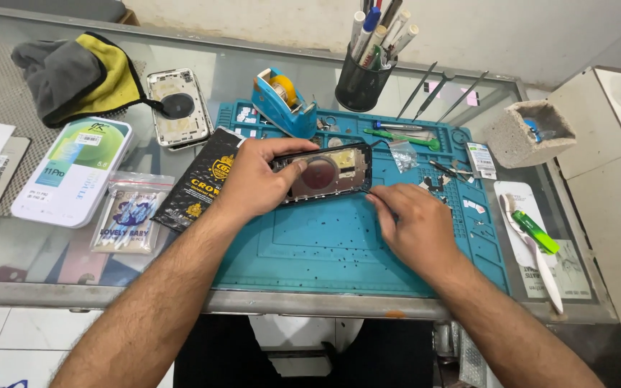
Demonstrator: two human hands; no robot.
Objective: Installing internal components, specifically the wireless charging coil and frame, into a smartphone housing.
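Observation:
An opened dark phone housing [328, 172] with a round coil inside lies on the teal repair mat [339, 244]. My left hand [253, 179] grips its left end, thumb across the frame. My right hand [415, 223] rests on the mat at the housing's lower right corner, fingers pinched on a thin dark tool whose tip touches the frame; the tool is mostly hidden by my fingers.
A second, silver phone housing [179, 108], a grey-yellow cloth [84, 75], a blue tape dispenser [282, 100] and a black pen cup [361, 82] stand behind. A white box [73, 169], a swab bag [123, 219] and a black pouch [199, 179] lie left; a green-white tool [537, 237] lies right.

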